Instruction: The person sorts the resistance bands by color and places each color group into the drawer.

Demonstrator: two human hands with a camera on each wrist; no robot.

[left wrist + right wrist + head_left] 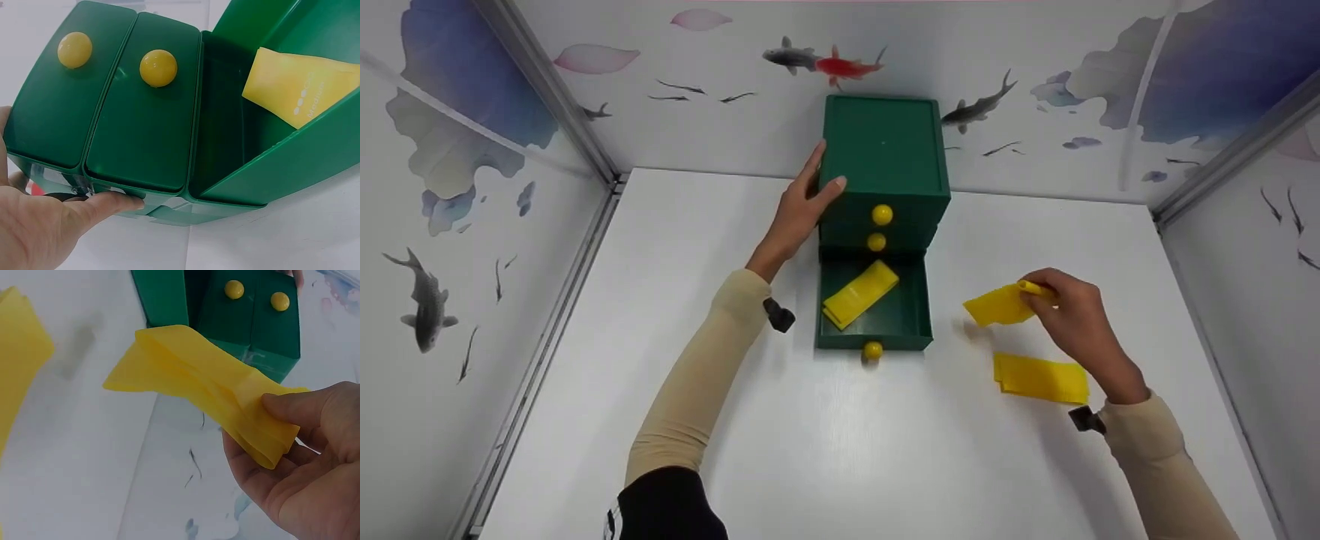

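A green drawer cabinet with yellow round knobs stands at the back of the table, its bottom drawer pulled out. My left hand rests against the cabinet's left side, fingers extended and thumb near the top front corner. Inside that drawer lies a folded yellow resistance band, printed "Medium" in the left wrist view. To the right of the drawer, my right hand pinches another yellow resistance band between thumb and fingers, its free end hanging leftward. Below that hand a third folded yellow band lies on the table.
The two upper drawers, with their knobs, are closed. White panels painted with fish and leaves enclose the white table at the back and sides. A small black camera sits on each wrist.
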